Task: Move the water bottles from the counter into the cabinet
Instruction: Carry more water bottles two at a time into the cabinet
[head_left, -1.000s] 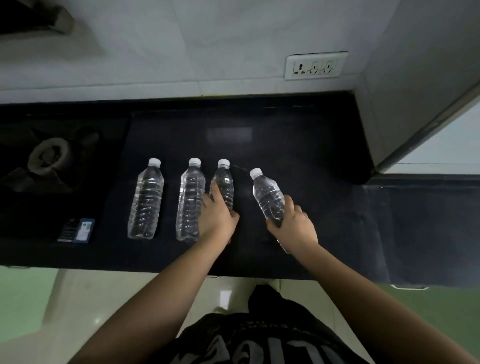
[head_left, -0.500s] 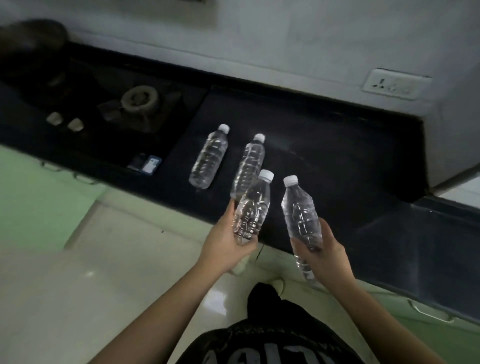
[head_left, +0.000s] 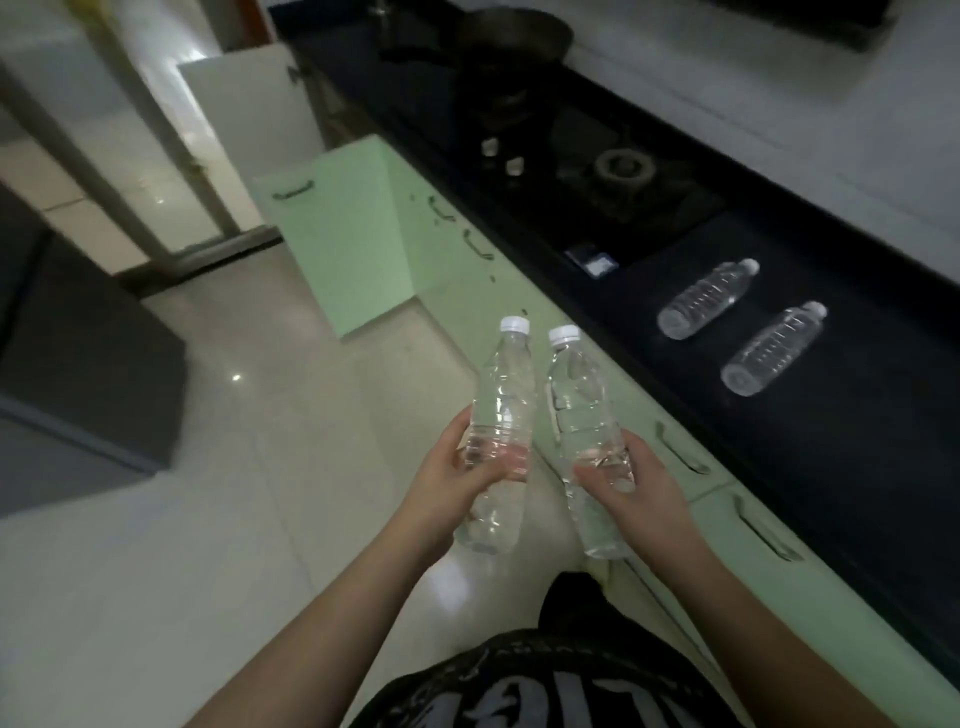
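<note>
My left hand (head_left: 457, 475) grips a clear water bottle (head_left: 503, 405) with a white cap, held upright over the floor. Beside it my right hand (head_left: 631, 480) grips a second clear water bottle (head_left: 582, 405), also cap up. Two more clear bottles lie on the black counter (head_left: 831, 415) to the right: one further back (head_left: 706, 299) and one nearer (head_left: 771, 349). A green cabinet door (head_left: 343, 234) stands open ahead on the left, under the counter; the inside of the cabinet is hidden behind it.
Green lower cabinets with metal handles (head_left: 680, 452) run under the counter. A gas hob (head_left: 621, 169) with a dark pan (head_left: 511, 31) sits further back on the counter. A dark appliance (head_left: 78, 353) stands at the left on the pale tiled floor.
Both hands lifted a bottle off the counter and carried it back over the floor. My view swung left, bringing the open green cabinet door into sight.
</note>
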